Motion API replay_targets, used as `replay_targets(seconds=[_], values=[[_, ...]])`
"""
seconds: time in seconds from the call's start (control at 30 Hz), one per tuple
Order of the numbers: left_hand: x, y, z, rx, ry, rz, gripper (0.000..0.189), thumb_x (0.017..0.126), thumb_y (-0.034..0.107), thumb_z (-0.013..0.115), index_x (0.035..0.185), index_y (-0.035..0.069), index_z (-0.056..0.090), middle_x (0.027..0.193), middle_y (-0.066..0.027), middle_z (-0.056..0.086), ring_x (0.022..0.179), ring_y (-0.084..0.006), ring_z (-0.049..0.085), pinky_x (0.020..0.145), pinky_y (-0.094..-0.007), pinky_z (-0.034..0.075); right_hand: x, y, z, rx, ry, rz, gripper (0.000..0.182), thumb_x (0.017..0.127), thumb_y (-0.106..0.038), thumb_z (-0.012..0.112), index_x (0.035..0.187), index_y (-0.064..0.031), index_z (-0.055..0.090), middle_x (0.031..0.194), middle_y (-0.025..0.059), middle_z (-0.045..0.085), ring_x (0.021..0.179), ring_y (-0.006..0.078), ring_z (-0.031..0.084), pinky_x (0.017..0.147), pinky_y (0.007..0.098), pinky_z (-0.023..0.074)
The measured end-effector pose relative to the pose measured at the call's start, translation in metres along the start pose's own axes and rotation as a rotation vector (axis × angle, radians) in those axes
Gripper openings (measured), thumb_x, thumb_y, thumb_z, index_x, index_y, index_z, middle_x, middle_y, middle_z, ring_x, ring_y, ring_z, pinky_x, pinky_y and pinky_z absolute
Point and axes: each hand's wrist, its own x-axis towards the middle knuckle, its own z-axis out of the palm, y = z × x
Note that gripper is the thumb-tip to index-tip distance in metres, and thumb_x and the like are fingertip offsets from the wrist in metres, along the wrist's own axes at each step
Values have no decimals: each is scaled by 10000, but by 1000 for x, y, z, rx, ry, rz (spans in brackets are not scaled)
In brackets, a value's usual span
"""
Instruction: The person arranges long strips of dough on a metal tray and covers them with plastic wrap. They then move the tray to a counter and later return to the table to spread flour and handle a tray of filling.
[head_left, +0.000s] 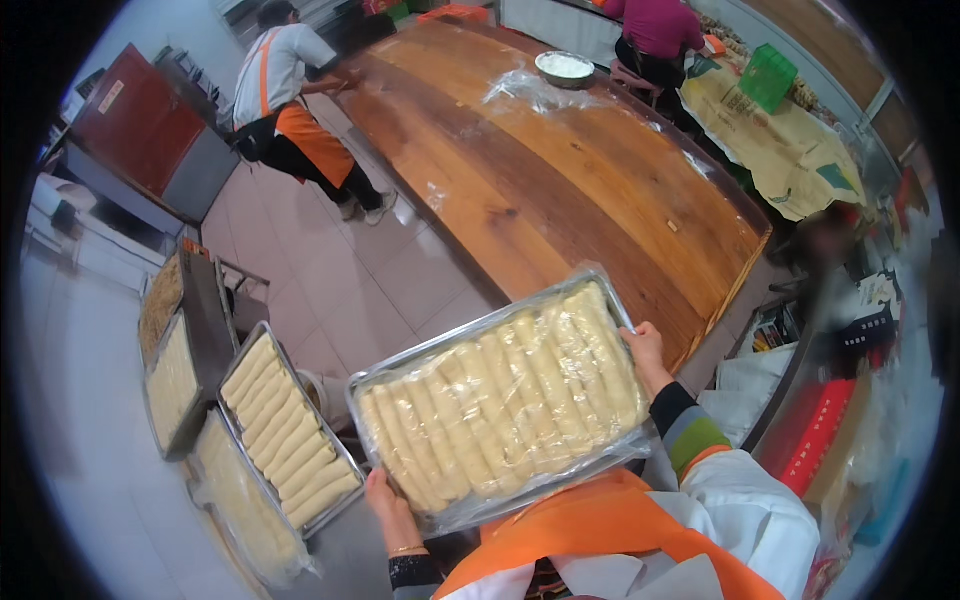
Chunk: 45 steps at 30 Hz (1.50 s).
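A metal baking tray (480, 319) of long pale dough rolls (487, 405) is held in front of my body. Clear plastic film lies over the rolls and hangs past the near rim. My left hand (386, 499) grips the tray at its left end, near the lower corner. At the opposite short side, my right hand (646, 352) has hold of the rim, thumb on top. Most of the fingers of both hands are hidden under the tray. Left of it, a second tray (265, 330) carries uncovered dough rolls (289, 442).
A film-wrapped tray of dough (244, 495) and another tray (172, 382) sit at left. Ahead stretches a wooden table (525, 202) with crumpled plastic film (536, 91) and a bowl of white powder (565, 67). One person (281, 90) leans at its far left; another (664, 30) sits beyond it.
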Motion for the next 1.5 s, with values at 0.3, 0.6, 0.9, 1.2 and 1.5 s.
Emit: replay_targets(seconds=[0.3,0.6,0.9,1.2,1.5], values=[[53,1,26,135,-95,-22,92,749,-11,540,839,6,542,741,-42,565,650,-157,541,584,-266,454,-13,91,-11,-38,159,69,353,747,-321,591,584,-31,475,550,69,486,526,161,446,532,336,374],[48,-10,32,113,-72,14,66,745,-26,551,782,28,548,697,-11,552,599,-115,510,561,-224,426,4,111,-5,-117,207,-63,338,795,-247,555,577,-20,432,538,84,453,527,167,407,519,334,355],[34,-39,6,66,-2,73,103,767,-21,518,857,29,521,812,-52,552,726,-170,522,667,-292,449,29,80,21,-166,126,-203,358,782,-308,561,586,-34,441,542,112,475,513,202,436,525,348,373],[42,-88,-15,-48,-152,33,63,799,8,482,853,40,479,839,-74,546,743,-210,531,681,-329,470,54,58,28,-164,67,-254,367,774,-365,540,607,-48,459,600,149,517,590,294,511,555,383,393],[47,-118,-13,-86,-187,106,59,843,79,455,892,45,453,897,-90,533,791,-204,518,719,-353,461,65,52,44,-151,71,-348,345,775,-353,548,628,-50,471,620,151,530,593,305,515,537,382,391]])
